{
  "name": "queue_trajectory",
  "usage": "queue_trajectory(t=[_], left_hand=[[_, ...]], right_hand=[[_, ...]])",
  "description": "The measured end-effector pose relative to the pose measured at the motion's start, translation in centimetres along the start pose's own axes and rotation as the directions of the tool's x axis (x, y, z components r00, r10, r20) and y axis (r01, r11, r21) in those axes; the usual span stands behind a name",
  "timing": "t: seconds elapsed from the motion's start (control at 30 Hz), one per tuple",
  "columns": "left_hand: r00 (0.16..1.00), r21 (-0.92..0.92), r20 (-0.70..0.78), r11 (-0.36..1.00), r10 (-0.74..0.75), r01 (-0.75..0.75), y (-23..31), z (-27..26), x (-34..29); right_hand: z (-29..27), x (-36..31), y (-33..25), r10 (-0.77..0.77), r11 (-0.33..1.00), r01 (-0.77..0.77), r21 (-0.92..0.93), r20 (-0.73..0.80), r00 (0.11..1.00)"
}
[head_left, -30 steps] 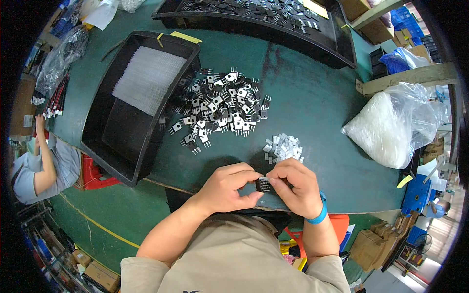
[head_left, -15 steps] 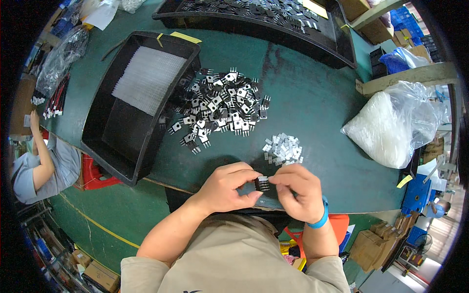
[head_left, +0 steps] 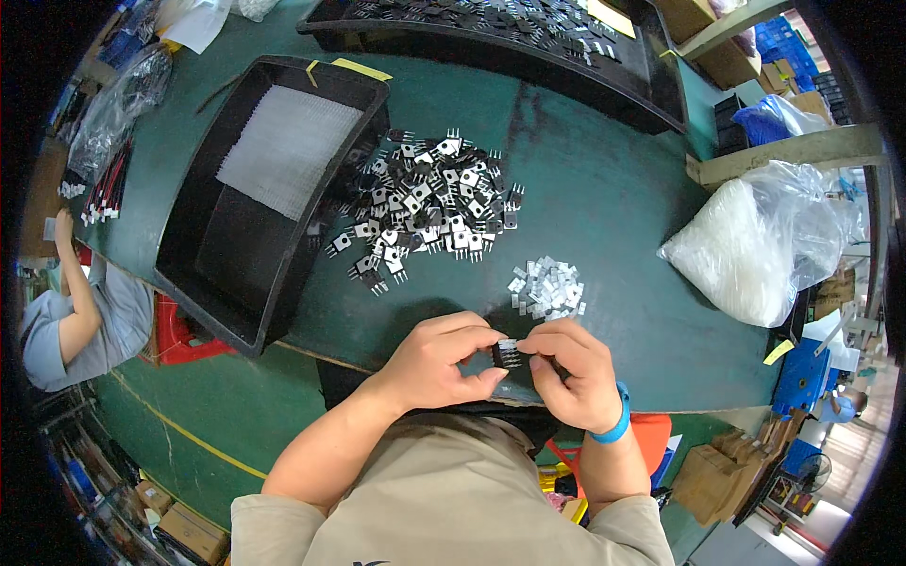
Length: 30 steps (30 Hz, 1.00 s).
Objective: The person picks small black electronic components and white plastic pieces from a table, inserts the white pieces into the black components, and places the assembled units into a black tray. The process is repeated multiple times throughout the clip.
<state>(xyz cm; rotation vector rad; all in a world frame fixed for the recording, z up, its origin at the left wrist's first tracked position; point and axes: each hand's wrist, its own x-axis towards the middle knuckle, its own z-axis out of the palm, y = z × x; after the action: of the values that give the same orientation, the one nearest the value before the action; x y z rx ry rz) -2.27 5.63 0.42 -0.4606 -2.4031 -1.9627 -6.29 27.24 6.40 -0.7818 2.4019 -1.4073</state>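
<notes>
My left hand (head_left: 436, 360) pinches a small row of black transistors (head_left: 508, 356) between thumb and fingers, near the table's front edge. Their metal legs point to the right. My right hand (head_left: 574, 379), a blue band at its wrist, has its fingertips closed at the right end of that row; whatever they pinch is too small to make out. Just beyond my right hand lies a heap of small whitish, translucent pieces (head_left: 548, 288). Farther off to the left spreads a pile of loose transistors (head_left: 429, 203), black with silvery backs and metal legs.
Left of the pile stands a black tray (head_left: 175, 241) holding a translucent ribbed sheet (head_left: 288, 151). A larger black tray (head_left: 472, 68) full of transistors is at the back. On the right sits a clear bag of white material (head_left: 741, 250). Another person (head_left: 85, 311) works at far left.
My right hand has shifted slightly left, its fingertips nearer the row of transistors. My left hand keeps its hold in nearly the same place.
</notes>
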Motion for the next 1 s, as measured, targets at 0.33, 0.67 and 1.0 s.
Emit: queue_trajectory(t=[0.33, 0.67, 1.0], left_hand=[[0.998, 0.003, -0.028, 0.999, 0.052, -0.052, -0.2, 0.2, 0.0], [0.998, -0.060, -0.060, 0.998, -0.013, 0.010, -0.1, -0.3, 0.0], [0.995, -0.142, -0.091, 0.989, -0.040, 0.027, -0.7, -0.6, 0.0]], right_hand=[[1.0, 1.8, 1.9, -0.069, 0.906, -0.012, -0.424, -0.174, 0.982], [2.2, 3.7, 3.0, -0.194, 0.810, 0.094, -0.579, -0.112, 0.975], [2.4, 3.7, 2.9, -0.107, 0.773, -0.021, -0.633, -0.163, 0.981]])
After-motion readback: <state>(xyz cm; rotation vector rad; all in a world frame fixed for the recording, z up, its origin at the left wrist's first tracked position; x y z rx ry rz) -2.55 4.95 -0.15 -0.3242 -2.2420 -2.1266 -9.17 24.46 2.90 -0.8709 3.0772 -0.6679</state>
